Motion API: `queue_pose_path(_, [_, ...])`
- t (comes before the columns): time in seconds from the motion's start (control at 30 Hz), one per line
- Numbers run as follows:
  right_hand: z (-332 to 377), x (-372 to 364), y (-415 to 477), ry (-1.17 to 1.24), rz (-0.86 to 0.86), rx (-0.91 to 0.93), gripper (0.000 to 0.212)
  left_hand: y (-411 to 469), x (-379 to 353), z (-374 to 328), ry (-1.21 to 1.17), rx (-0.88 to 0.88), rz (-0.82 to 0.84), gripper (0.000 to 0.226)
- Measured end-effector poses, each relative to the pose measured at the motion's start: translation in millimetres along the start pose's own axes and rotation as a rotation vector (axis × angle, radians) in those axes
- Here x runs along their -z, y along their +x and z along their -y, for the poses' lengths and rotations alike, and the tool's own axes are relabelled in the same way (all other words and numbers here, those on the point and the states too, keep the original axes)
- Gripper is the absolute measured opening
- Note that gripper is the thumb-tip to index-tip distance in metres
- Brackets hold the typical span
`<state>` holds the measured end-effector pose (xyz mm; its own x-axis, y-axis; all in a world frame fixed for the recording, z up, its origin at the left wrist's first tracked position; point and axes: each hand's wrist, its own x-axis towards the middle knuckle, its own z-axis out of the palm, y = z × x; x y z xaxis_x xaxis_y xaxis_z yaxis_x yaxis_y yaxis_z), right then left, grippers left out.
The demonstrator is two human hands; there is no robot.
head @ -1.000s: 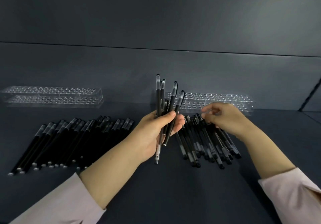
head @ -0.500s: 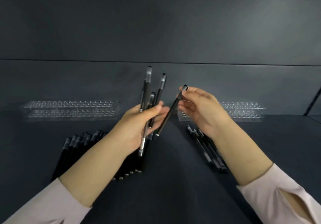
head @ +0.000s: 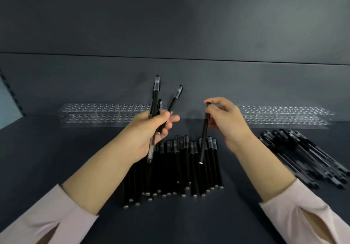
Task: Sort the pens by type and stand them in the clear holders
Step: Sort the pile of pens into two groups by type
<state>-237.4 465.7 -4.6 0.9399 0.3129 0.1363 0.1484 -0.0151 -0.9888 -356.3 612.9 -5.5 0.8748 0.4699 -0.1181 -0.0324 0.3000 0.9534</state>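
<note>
One slim matte-black pen (head: 204,136) with a silver end is being pinched near its cap by the thumb and fingertips of the right hand (head: 227,124), whose other fingers are being kept curled. It is being held almost upright in the middle of the scene, cap end up. Its silver end is hanging over the pens lying below, and whether it is touching them cannot be told.

Several black pens with frosted clear caps (head: 156,94) are being gripped as a loose bundle by the left hand (head: 149,132), with thumb and fingers wrapped round the barrels. The caps are being fanned upward, and a clear-barrelled end is sticking out below the palm.

Beneath both hands, a row of matte-black pens (head: 180,168) is lying side by side on the dark grey tabletop (head: 56,158), silver ends toward the near edge. Well apart on the right, a loose heap of black pens (head: 303,154) is lying slantwise on the same surface.

Along the far side of the tabletop, two long clear acrylic racks drilled with rows of holes are standing: the left clear holder (head: 106,115) behind the left hand, and the right clear holder (head: 284,117) beyond the heap.

Pale pink sleeves (head: 47,217) are being worn pushed up on both forearms.
</note>
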Motion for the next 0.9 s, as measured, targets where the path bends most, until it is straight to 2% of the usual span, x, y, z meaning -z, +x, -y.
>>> queue_pose_path(0.13, [-7.8,-2.3,-2.8,-0.278,0.203,0.031,0.015,-1.9,7.5,-1.4,-0.063,0.013,0.069,0.011])
queue_pose_path(0.27, [-15.2,-1.7,-8.4,-0.399,0.383,0.065,0.008,-6.1,6.1,2.0,-0.076,0.021,0.11,0.017])
queue_pose_path(0.33, [-15.6,-0.1,-9.0,-0.443,0.409,0.083,0.003,-7.7,5.6,1.7,-0.056,0.017,0.112,0.017])
queue_pose_path(0.4, [-17.2,-0.8,-6.5,-0.462,0.325,0.104,0.017,-9.0,5.6,0.7,-0.021,0.025,0.113,0.016])
queue_pose_path(0.5, [-15.6,-5.1,-4.9,-0.22,0.219,0.11,0.02,-11.8,3.2,0.4,0.052,0.053,0.16,0.017])
queue_pose_path(0.6, [-10.2,-5.7,-5.9,0.134,0.267,0.027,0.025,-16.1,-3.0,5.4,0.176,0.052,0.259,0.02])
queue_pose_path(0.73, [-4.8,-5.4,-11.4,0.333,0.287,0.001,0.017,-18.0,-6.9,10.6,0.22,0.068,0.282,0.017])
queue_pose_path(0.9, [3.4,6.1,-3.4,0.547,0.002,0.016,0.019,-16.6,0.1,6.7,0.235,0.052,0.248,0.021])
